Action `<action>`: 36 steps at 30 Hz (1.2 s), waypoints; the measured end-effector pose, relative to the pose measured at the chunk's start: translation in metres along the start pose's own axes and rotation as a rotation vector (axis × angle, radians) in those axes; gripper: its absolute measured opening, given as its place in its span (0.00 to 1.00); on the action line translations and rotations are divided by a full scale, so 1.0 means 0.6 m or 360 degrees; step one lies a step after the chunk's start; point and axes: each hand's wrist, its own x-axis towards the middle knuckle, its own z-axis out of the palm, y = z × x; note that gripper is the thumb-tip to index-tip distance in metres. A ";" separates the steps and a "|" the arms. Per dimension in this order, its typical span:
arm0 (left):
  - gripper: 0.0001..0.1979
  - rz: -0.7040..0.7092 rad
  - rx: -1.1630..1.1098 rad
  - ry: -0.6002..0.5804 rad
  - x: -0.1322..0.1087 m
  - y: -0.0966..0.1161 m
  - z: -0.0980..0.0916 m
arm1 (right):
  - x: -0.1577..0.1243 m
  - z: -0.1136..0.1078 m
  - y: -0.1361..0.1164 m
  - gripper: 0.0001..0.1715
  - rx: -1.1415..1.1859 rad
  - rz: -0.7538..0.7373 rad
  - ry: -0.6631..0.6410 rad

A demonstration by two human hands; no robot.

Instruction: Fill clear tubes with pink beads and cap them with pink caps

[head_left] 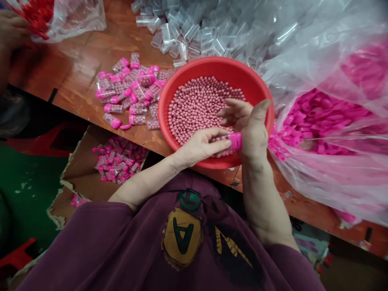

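Observation:
A red plastic bowl (260,91) full of small pink beads (197,105) sits at the table's near edge. Over its near rim my left hand (200,145) pinches a small clear vial (222,139) filled with beads. Against that vial's end, my right hand (248,125) presses a bright pink cap (235,141) with its palm, fingers loosely curled above the beads.
Left of the bowl lies a heap of capped pink vials (130,93). Empty clear vials (188,32) pile up behind it. A clear bag of pink caps (318,121) lies to the right. Below the table, a cardboard box (81,178) holds finished vials. Another person's hand (12,32) is at the far left.

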 end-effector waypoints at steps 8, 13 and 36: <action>0.04 0.0233 0.0292 0.0101 -0.011 -0.004 0.006 | -0.003 0.018 -0.015 0.50 -0.0002 0.0165 -0.0316; 0.08 0.0221 0.0189 0.0178 -0.015 0.004 0.004 | -0.003 0.026 -0.030 0.48 -0.0371 -0.0001 0.0087; 0.11 0.0570 0.0463 0.0673 -0.007 0.166 -0.080 | 0.087 0.062 -0.142 0.47 -0.1256 -0.0785 -0.0451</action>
